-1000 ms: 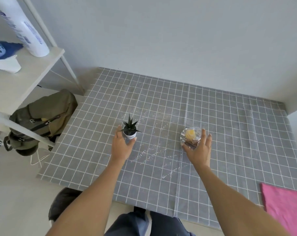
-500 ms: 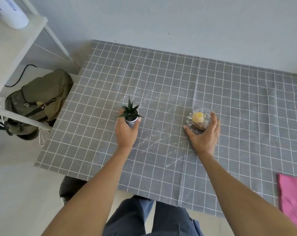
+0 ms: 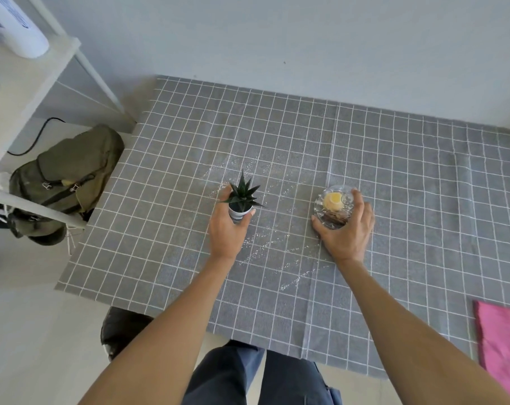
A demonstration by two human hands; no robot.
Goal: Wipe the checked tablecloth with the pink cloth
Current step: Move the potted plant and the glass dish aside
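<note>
The grey checked tablecloth (image 3: 393, 176) covers the table, with white crumbs or streaks scattered across its middle. The pink cloth (image 3: 501, 343) lies flat at the front right corner, untouched. My left hand (image 3: 226, 232) is wrapped around a small white pot holding a spiky green plant (image 3: 242, 197). My right hand (image 3: 345, 229) grips a clear glass jar (image 3: 334, 204) with something yellow inside. Both objects stand near the tablecloth's middle, the plant left of the jar.
A white shelf unit (image 3: 29, 92) with a white bottle (image 3: 17, 27) stands at the left. An olive backpack (image 3: 66, 176) lies on the floor beside the table. The grey wall runs behind the table. My legs show below the front edge.
Both hands have closed around their objects: the left on the plant pot, the right on the glass jar. The camera view has tilted down slightly.
</note>
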